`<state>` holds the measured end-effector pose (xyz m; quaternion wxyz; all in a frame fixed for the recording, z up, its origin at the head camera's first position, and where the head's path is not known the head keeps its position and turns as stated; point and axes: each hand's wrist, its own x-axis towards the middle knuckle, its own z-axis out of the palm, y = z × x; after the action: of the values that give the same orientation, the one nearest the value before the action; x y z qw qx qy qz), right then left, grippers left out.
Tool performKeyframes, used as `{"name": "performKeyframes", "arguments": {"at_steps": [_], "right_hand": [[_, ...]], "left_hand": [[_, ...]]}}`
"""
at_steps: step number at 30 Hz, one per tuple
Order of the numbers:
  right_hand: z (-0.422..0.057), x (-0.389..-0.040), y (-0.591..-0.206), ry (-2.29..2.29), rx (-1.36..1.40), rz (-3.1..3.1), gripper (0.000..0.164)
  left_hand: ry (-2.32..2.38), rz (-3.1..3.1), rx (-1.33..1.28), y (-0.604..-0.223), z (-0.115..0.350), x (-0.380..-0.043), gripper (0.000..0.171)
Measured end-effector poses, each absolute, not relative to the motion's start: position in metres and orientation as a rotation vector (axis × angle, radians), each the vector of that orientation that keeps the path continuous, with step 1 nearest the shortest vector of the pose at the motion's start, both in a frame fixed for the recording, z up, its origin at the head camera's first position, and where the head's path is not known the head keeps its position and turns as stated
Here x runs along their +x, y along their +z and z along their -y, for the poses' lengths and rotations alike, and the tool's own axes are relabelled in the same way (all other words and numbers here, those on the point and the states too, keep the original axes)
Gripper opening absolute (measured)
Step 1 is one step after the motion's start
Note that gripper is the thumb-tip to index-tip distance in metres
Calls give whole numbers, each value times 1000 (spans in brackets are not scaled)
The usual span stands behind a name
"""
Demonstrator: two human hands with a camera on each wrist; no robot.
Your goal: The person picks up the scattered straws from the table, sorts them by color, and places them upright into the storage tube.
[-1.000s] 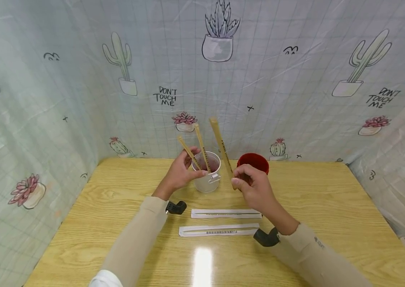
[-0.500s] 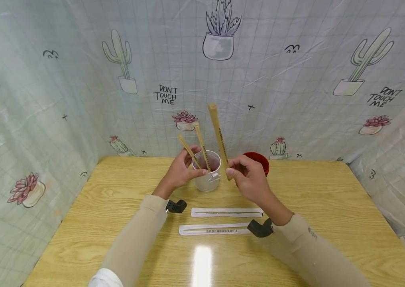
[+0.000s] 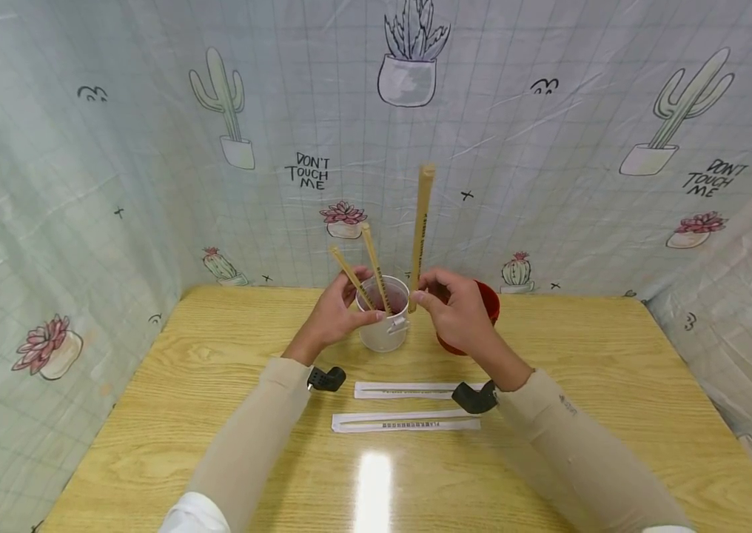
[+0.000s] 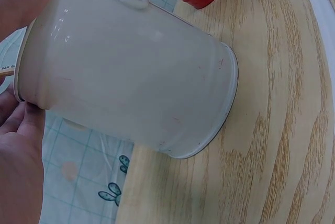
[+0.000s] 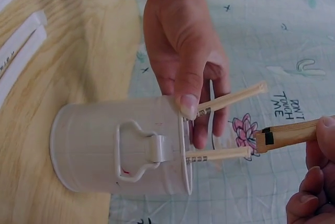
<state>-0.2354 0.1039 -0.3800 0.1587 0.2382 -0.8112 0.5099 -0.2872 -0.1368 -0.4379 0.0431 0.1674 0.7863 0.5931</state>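
Observation:
My left hand (image 3: pixel 334 314) grips the rim of a small white metal bucket (image 3: pixel 383 339), thumb at the near side and fingers behind. Two brown paper-wrapped straws lean inside it; one straw (image 3: pixel 372 255) stands steeper than the other straw (image 3: pixel 346 271), which tilts left. Just right of the rim, my right hand (image 3: pixel 459 314) pinches a third wrapped straw (image 3: pixel 422 229) near its lower end, holding it almost upright. In the right wrist view that straw's lower end (image 5: pixel 267 140) points at the bucket's mouth. The left wrist view shows the bucket's base (image 4: pixel 207 130) on the wooden table.
A red bucket (image 3: pixel 492 302) stands right of the white one, partly behind my right hand. Two white-wrapped straws, a farther straw (image 3: pixel 396 389) and a nearer straw (image 3: pixel 405 424), lie across the table (image 3: pixel 269 474). A cactus-print curtain (image 3: pixel 482 111) encloses the back and sides.
My right hand has moved up and left toward the white bucket with its straw, which has swung from leaning left to nearly upright. My left hand has stayed on the bucket.

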Motion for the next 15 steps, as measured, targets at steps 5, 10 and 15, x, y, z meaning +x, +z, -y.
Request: {"name": "performKeyframes", "arguments": {"at_steps": [5,10,15], "right_hand": [[-98,-244,-382,1435,732,2311,5],[-91,-251,-383,1401,729,2320,6],[-85,-257,-385,1373,769,2316,6]], "left_hand": [[1813,-2393,507,-434,137,-284,87],[1812,-2398,507,-437,137,-286,87],[1816,-2386,505,-437,137,-286,87]]}}
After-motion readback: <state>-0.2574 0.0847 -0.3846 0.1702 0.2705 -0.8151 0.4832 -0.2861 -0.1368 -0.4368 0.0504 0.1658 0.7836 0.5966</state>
